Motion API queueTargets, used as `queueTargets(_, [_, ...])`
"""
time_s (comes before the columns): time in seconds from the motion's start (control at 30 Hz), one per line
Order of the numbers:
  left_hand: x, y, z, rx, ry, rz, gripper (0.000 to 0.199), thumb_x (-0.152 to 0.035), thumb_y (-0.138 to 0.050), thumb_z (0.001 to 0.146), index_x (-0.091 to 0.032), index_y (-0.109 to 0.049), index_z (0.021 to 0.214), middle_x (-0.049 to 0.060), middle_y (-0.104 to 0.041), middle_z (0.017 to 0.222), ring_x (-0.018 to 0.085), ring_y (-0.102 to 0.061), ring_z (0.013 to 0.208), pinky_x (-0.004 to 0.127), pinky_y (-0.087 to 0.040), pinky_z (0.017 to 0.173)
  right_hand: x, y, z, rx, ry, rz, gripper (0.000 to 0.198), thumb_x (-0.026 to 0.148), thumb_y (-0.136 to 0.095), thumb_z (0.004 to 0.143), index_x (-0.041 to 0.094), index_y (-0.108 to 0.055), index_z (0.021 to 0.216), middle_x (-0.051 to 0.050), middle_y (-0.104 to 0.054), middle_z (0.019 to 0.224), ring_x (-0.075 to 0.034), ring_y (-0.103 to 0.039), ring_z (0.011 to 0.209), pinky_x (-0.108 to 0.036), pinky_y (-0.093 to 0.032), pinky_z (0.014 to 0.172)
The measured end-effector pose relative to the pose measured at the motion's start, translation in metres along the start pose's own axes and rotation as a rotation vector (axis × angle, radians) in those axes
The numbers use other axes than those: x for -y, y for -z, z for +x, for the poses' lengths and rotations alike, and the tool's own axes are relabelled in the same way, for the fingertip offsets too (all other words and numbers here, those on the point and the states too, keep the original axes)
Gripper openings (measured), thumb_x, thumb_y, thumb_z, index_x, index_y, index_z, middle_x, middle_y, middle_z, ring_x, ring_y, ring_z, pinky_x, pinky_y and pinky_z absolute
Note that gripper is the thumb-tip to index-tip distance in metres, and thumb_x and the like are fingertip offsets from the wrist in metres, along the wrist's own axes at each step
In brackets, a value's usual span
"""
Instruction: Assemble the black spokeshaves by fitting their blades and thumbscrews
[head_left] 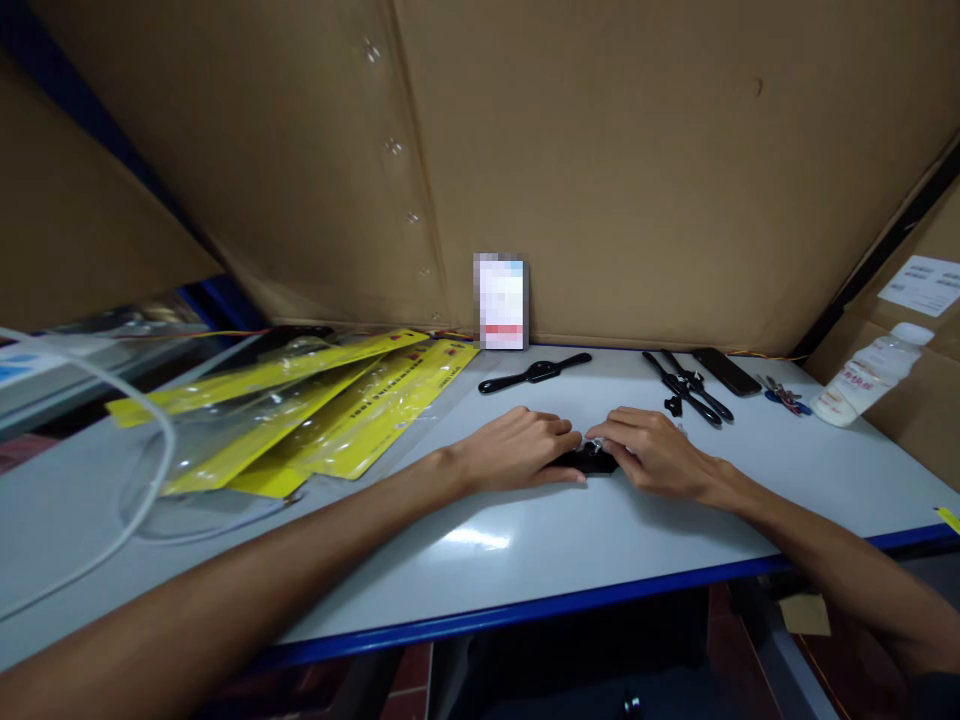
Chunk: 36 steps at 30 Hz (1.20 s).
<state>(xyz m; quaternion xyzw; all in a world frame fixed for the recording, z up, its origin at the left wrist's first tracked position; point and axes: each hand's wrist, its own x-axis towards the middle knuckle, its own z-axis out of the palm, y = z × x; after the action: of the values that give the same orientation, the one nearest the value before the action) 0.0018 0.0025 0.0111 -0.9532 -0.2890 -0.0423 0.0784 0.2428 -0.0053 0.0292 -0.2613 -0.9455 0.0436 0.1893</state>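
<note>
Near the middle of the white table (pixel 465 585), my left hand (pixel 521 450) lies over a black spokeshave (pixel 598 464), its fingers curled on the left part. My right hand (pixel 651 450) is closed at the other end, its fingertips pinched at a small shiny metal part (pixel 595 445) on the tool's body. Both hands hide most of the tool. Behind them lies another black spokeshave (pixel 538 373). To the right, two more spokeshaves (pixel 684 385) lie crossed, with a small black piece (pixel 674 406) beside them.
Clear plastic packages with yellow cards (pixel 397 412) spread over the left, near a white cable (pixel 171 450). A lit phone (pixel 501 302) leans on the cardboard wall (pixel 600 180). At right are a dark flat case (pixel 726 371), keys (pixel 784 396) and a tilted bottle (pixel 870 375).
</note>
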Motion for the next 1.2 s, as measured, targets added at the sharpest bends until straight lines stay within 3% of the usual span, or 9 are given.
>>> queueTargets(0.23, [0.0, -0.001, 0.0, -0.026, -0.008, 0.002, 0.063, -0.067, -0.029, 0.103, -0.015, -0.065, 0.094, 0.008, -0.068, 0.082, 0.02, -0.062, 0.065, 0.032, -0.035, 0.058, -0.002, -0.007, 0.003, 0.013, 0.018, 0.005, 0.028, 0.006, -0.045, 0.094, 0.015, -0.067, 0.107, -0.01, -0.07, 0.094, -0.02, -0.059, 0.082, -0.033, -0.045, 0.074])
queueTargets(0.47, [0.003, -0.007, 0.001, -0.071, -0.018, -0.04, 0.074, -0.07, -0.018, 0.102, -0.015, -0.065, 0.088, 0.007, -0.064, 0.076, 0.018, -0.059, 0.061, 0.032, -0.038, 0.059, -0.003, -0.01, 0.004, 0.088, 0.089, -0.18, 0.027, 0.005, -0.044, 0.093, 0.013, -0.068, 0.104, -0.01, -0.068, 0.088, -0.022, -0.054, 0.084, -0.032, -0.037, 0.063])
queueTargets(0.6, [0.004, -0.01, 0.001, -0.088, -0.015, -0.046, 0.076, -0.071, -0.017, 0.102, -0.014, -0.066, 0.087, 0.007, -0.064, 0.074, 0.018, -0.058, 0.06, 0.031, -0.04, 0.059, -0.006, -0.011, 0.006, 0.064, 0.074, -0.186, 0.024, 0.015, -0.046, 0.101, 0.015, -0.07, 0.102, -0.01, -0.067, 0.088, -0.022, -0.054, 0.084, -0.032, -0.035, 0.061])
queueTargets(0.67, [0.004, -0.01, 0.001, -0.082, -0.018, -0.035, 0.076, -0.071, -0.018, 0.101, -0.014, -0.066, 0.088, 0.007, -0.065, 0.075, 0.018, -0.059, 0.061, 0.031, -0.04, 0.059, -0.008, -0.012, 0.008, 0.019, 0.061, -0.148, 0.025, 0.022, -0.049, 0.103, 0.016, -0.072, 0.094, -0.01, -0.068, 0.089, -0.021, -0.054, 0.084, -0.032, -0.037, 0.064])
queueTargets(0.77, [0.003, -0.01, 0.001, -0.062, -0.02, -0.029, 0.074, -0.07, -0.02, 0.102, -0.014, -0.066, 0.09, 0.008, -0.066, 0.078, 0.018, -0.061, 0.064, 0.031, -0.041, 0.06, -0.009, -0.017, 0.014, -0.022, -0.001, -0.024, 0.023, 0.017, -0.054, 0.099, 0.016, -0.07, 0.082, -0.008, -0.067, 0.085, -0.019, -0.055, 0.08, -0.031, -0.04, 0.07])
queueTargets(1.0, [0.003, -0.01, 0.0, -0.054, -0.01, -0.09, 0.071, -0.067, -0.019, 0.104, -0.015, -0.065, 0.089, 0.007, -0.064, 0.077, 0.019, -0.061, 0.064, 0.031, -0.043, 0.062, 0.001, -0.02, 0.025, -0.042, -0.387, 0.383, 0.018, 0.001, -0.058, 0.081, 0.017, -0.067, 0.082, 0.008, -0.053, 0.054, -0.01, -0.043, 0.052, -0.024, -0.033, 0.061])
queueTargets(1.2, [0.002, -0.009, 0.0, -0.028, 0.019, -0.074, 0.07, -0.069, -0.021, 0.103, -0.016, -0.063, 0.088, 0.006, -0.066, 0.077, 0.019, -0.063, 0.065, 0.031, -0.041, 0.062, -0.008, 0.005, 0.021, 0.045, -0.31, 0.472, 0.013, 0.015, -0.062, 0.088, 0.017, -0.073, 0.095, 0.003, -0.064, 0.067, -0.012, -0.055, 0.062, -0.024, -0.039, 0.062])
